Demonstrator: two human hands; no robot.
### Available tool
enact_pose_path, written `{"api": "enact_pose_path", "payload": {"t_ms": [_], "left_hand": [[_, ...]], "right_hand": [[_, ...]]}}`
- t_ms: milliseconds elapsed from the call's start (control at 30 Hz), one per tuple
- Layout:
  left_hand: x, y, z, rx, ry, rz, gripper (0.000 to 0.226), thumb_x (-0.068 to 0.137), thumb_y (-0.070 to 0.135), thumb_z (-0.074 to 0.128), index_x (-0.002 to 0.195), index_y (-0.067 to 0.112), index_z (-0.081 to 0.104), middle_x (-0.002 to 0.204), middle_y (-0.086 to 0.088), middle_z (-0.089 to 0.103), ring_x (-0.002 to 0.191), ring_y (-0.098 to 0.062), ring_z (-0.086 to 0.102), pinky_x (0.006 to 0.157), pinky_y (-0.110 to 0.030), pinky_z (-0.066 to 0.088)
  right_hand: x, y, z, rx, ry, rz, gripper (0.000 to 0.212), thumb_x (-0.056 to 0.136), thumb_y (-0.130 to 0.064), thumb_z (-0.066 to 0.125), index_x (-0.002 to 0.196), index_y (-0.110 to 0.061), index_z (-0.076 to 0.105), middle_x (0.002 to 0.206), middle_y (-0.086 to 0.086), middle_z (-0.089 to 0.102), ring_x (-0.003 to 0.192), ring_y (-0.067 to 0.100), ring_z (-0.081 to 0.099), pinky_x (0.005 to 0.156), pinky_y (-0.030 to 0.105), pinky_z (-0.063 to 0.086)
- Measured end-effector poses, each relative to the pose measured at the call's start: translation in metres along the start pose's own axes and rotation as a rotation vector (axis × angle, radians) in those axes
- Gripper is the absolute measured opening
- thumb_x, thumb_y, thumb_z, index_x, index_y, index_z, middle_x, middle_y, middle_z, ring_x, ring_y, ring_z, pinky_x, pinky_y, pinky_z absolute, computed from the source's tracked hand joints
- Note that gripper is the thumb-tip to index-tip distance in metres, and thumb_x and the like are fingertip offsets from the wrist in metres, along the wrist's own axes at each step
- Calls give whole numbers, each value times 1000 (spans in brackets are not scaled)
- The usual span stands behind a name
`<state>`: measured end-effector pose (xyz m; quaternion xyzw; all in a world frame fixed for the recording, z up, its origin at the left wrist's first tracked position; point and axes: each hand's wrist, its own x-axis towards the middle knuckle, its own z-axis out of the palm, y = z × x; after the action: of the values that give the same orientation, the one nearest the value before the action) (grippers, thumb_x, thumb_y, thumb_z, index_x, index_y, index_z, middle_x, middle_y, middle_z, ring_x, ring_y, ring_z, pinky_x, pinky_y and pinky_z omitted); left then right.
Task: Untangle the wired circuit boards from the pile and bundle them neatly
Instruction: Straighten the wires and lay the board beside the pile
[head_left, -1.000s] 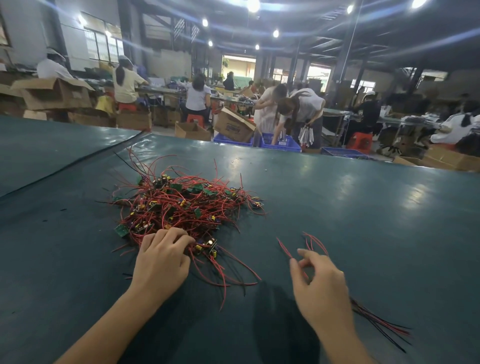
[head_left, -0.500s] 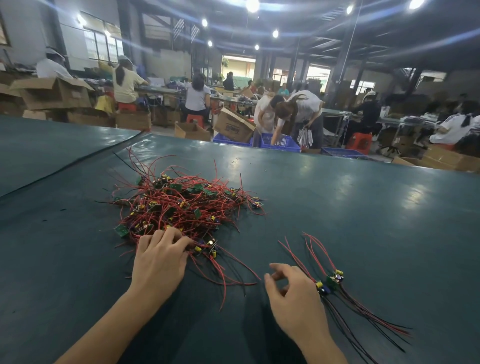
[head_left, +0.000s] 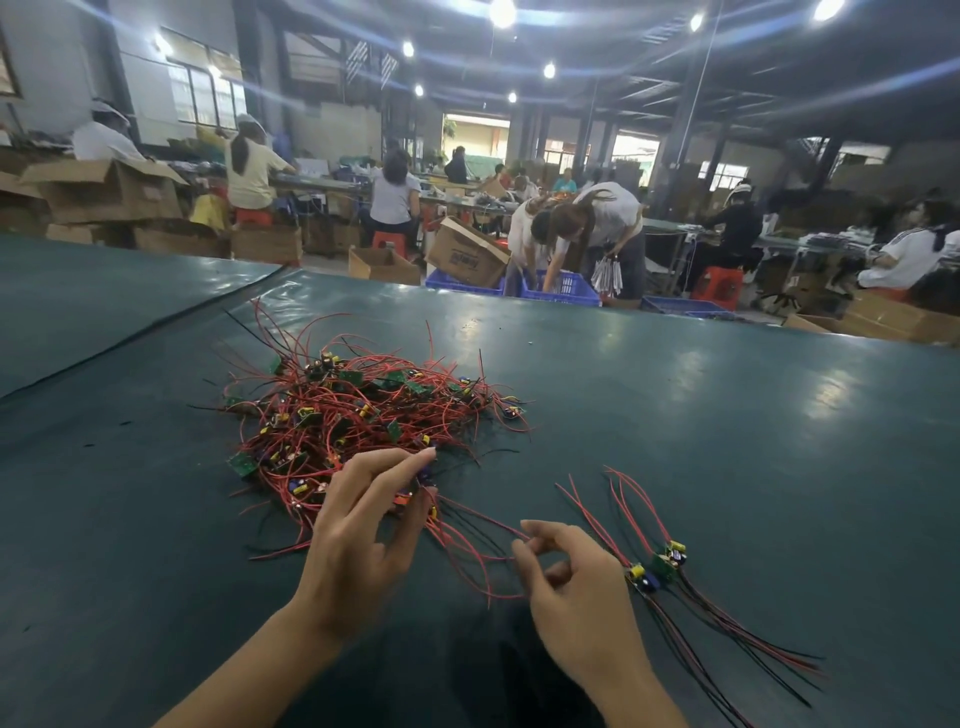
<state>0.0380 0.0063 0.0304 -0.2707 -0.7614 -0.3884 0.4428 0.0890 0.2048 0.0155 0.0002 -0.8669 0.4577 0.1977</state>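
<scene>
A tangled pile (head_left: 358, 415) of small green circuit boards with red and black wires lies on the dark green table (head_left: 727, 441). My left hand (head_left: 363, 535) is at the pile's near edge, thumb and fingers pinching a small board with its wires. My right hand (head_left: 576, 587) is to the right, its fingertips pinching the red wires that trail from that board. A separated set of boards (head_left: 657, 566) with straight wires lies on the table just right of my right hand.
A seam (head_left: 156, 332) runs between two table sections at the left. Beyond the far edge stand blue crates (head_left: 561, 291), cardboard boxes (head_left: 467, 254) and several people working.
My left hand has lifted off the pile with a board pinched in it. My right hand has moved left away from the separated set and taken hold of red wires.
</scene>
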Motion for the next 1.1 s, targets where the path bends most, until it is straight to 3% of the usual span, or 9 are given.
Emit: {"api": "enact_pose_path", "payload": {"t_ms": [67, 200, 333, 400, 500, 600, 767, 967, 1100], "left_hand": [[3, 5, 2, -204, 52, -204, 23, 92, 16, 62, 115, 17, 66, 98, 3, 63, 80, -12, 61, 73, -22, 51], [11, 12, 7, -809, 164, -918, 21, 87, 19, 60, 105, 13, 70, 83, -2, 72, 73, -16, 68, 62, -20, 55], [8, 16, 11, -1158, 132, -1214, 16, 86, 8, 58, 101, 4, 65, 88, -14, 70, 73, -18, 72, 60, -20, 57], [5, 19, 15, -1215, 109, -1261, 16, 85, 8, 58, 100, 5, 62, 88, -17, 71, 76, -22, 73, 60, -22, 58], [1, 21, 18, -1255, 106, -1267, 23, 77, 9, 62, 100, 8, 61, 86, -15, 72, 80, -26, 73, 59, -25, 59], [-1, 21, 20, -1273, 72, -1268, 24, 73, 9, 65, 96, 9, 59, 90, -19, 72, 79, -27, 73, 59, -26, 59], [-9, 24, 23, -1224, -133, -1239, 22, 64, 20, 79, 80, 12, 66, 89, -19, 72, 72, -24, 72, 61, -29, 58], [-14, 18, 21, -1147, -222, -1161, 37, 59, 20, 81, 86, 3, 61, 95, -22, 72, 88, -35, 71, 58, -27, 57], [-17, 19, 21, -1068, -295, -1087, 38, 62, 23, 81, 86, 2, 61, 89, -21, 72, 87, -35, 72, 61, -27, 57]], "right_hand": [[-1, -5, 1, 104, -32, -41, 12, 86, -34, 69, 98, -36, 66, 89, -21, 66, 59, 2, 60, 57, 12, 46], [-3, -12, 5, 180, -59, -72, 17, 85, -41, 68, 100, -33, 69, 89, -21, 66, 60, 0, 59, 54, 6, 40], [-5, -16, 11, 228, 0, -33, 34, 84, -37, 71, 114, -43, 56, 93, -19, 66, 64, 6, 63, 52, 10, 42], [-5, -19, 13, 308, 97, 30, 42, 83, -33, 72, 115, -45, 49, 94, -15, 66, 64, 8, 64, 52, 14, 46], [-5, -22, 14, 414, 212, 100, 17, 81, -33, 73, 91, -32, 59, 75, -3, 66, 56, 10, 61, 52, 23, 51], [-7, -25, 19, 419, 121, 106, 18, 84, -33, 71, 70, -22, 69, 60, -3, 66, 50, 8, 56, 50, 20, 47], [-9, -39, 35, 630, 68, 207, 19, 91, -20, 64, 79, -24, 78, 79, -6, 76, 75, 3, 69, 66, 11, 50], [-10, -44, 34, 725, 164, 252, 22, 90, -17, 65, 73, -22, 77, 73, -2, 75, 67, 1, 67, 60, 10, 48], [-9, -39, 33, 751, 200, 338, 22, 88, -17, 67, 69, -19, 78, 69, 2, 74, 60, 3, 64, 55, 13, 47]]}}
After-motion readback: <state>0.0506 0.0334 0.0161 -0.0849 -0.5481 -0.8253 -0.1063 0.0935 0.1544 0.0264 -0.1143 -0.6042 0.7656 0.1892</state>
